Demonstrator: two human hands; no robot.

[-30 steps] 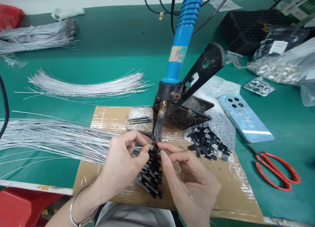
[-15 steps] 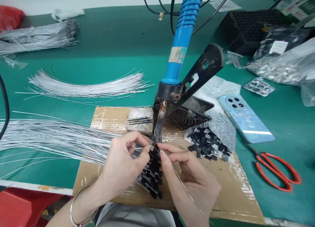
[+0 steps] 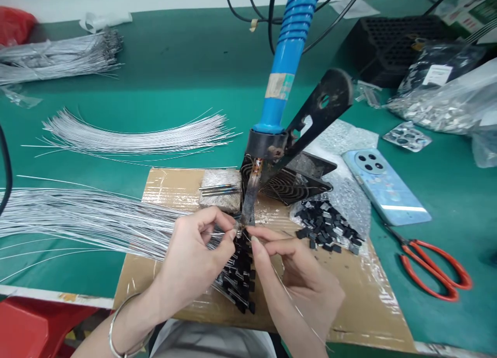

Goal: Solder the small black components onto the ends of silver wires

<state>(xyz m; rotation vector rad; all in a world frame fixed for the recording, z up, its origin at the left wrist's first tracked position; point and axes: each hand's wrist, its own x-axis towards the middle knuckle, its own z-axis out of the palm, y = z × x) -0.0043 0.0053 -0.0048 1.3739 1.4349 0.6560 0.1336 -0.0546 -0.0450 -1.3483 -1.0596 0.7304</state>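
Right hand [image 3: 308, 277] pinching one wire [image 3: 300, 313] near one soldering iron [image 3: 274, 106].

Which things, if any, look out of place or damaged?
The blue phone looks slightly out of place among work materials. The metal barrel of the soldering iron looks stained and discoloured, perhaps just from use.

Toward one o'clock, the soldering iron [image 3: 272, 106] has glossy blue plastic above a dull, heat-stained metal barrel [image 3: 251, 192]. Thin, silvery wires [image 3: 85, 213] near nine o'clock show a soft sheen. Toward four, matt brown cardboard [image 3: 353, 301] bears shiny film [image 3: 377, 288]; at three, the phone [image 3: 392, 187] is smooth, glossy.
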